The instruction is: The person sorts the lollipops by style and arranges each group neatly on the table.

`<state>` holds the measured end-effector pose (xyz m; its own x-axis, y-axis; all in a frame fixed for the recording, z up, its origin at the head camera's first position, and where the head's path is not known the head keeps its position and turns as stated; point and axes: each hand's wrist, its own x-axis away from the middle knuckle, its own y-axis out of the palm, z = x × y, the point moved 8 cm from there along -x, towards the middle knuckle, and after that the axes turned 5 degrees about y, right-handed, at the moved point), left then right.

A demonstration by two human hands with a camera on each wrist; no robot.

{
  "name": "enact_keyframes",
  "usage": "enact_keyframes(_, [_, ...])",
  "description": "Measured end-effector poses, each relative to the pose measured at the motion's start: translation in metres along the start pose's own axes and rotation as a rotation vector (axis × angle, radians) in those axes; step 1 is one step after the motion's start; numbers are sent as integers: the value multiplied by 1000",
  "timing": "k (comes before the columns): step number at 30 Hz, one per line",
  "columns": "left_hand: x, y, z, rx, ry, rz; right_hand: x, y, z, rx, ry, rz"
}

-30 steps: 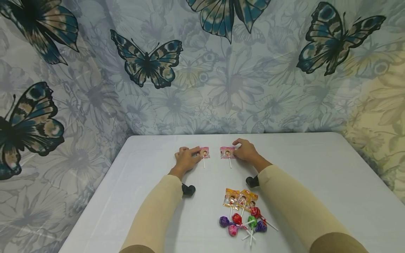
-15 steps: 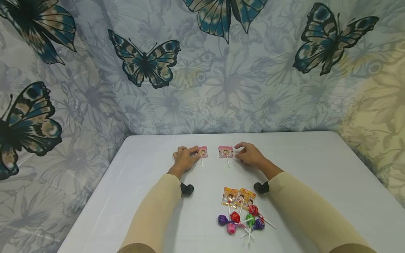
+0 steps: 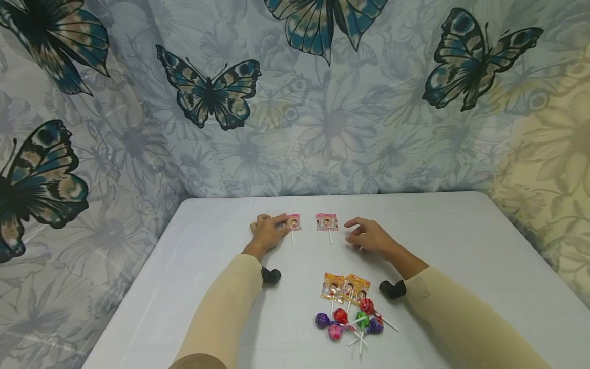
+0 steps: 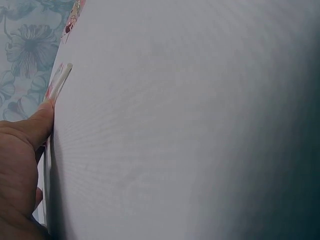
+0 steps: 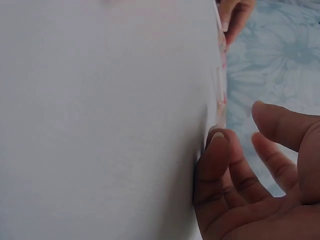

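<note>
Two flat lollipops in pink wrappers lie side by side near the far edge of the table, their white sticks toward me. My left hand [image 3: 267, 230] pinches the left edge of the left pink-wrapped lollipop [image 3: 294, 222], covering part of its wrapper. In the left wrist view the thumb [image 4: 44, 117] lies against it, beside the white stick [image 4: 62, 79]. The right pink-wrapped lollipop [image 3: 327, 222] rests free. Just right of it, my right hand [image 3: 372, 237] holds nothing; its fingers are apart and loosely bent, low over the table, as the right wrist view also shows.
Nearer me on the white table [image 3: 221, 225] lie orange-wrapped lollipops [image 3: 333, 287] and several round ones, such as a purple lollipop [image 3: 322, 321] and a green lollipop [image 3: 362, 320], with sticks crossing. A butterfly-print cloth [image 3: 295, 154] hangs behind the table.
My right hand has let go of the right pink-wrapped lollipop and drawn back to the right. My left hand stays at the other one. The view has shifted slightly.
</note>
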<state>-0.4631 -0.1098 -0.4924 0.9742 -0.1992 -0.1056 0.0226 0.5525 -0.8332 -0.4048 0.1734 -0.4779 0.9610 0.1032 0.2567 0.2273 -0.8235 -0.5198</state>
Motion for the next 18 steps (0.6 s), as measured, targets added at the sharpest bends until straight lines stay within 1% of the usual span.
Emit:
enact_keyframes(4, [0,0,-1,-3,8,5,14,2,5,-25,-17,-18])
enact_keyframes(11, [1,0,-3,-5,2,3,38,5,8,-63,-67,-67])
enact_keyframes(18, [1,0,0,0,27,12,59,4,14,-45,-57,-81])
